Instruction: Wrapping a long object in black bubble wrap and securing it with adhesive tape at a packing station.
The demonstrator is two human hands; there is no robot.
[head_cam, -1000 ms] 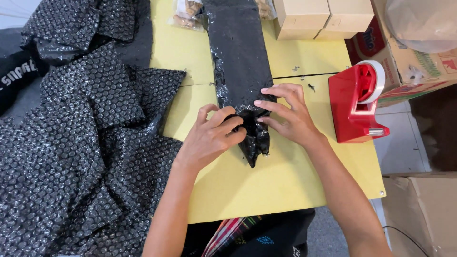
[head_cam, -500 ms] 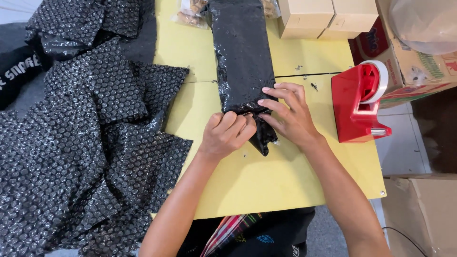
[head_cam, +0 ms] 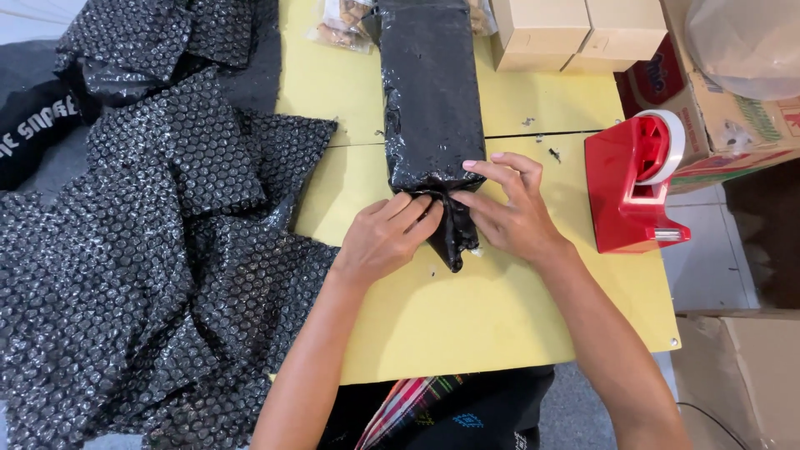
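Observation:
A long parcel wrapped in black bubble wrap (head_cam: 431, 92) lies lengthwise on the yellow table (head_cam: 492, 325). Its near end is gathered into a loose flap (head_cam: 454, 237). My left hand (head_cam: 385, 237) pinches that gathered wrap from the left, fingers closed on it. On the right side of the same end rests my right hand (head_cam: 510, 208), with its fingers pressing the fold against the parcel. Both hands meet at the near end of the parcel.
A red tape dispenser (head_cam: 635, 185) with a white tape roll stands right of my right hand. Loose sheets of black bubble wrap (head_cam: 150, 250) pile over the table's left side. Cardboard boxes (head_cam: 575, 29) sit at the far right, clear bags of goods (head_cam: 342, 21) behind the parcel.
My hands have drawn the wrap at the parcel's near end tighter together, and the left hand's fingers have closed further over the fold. The view has shifted slightly.

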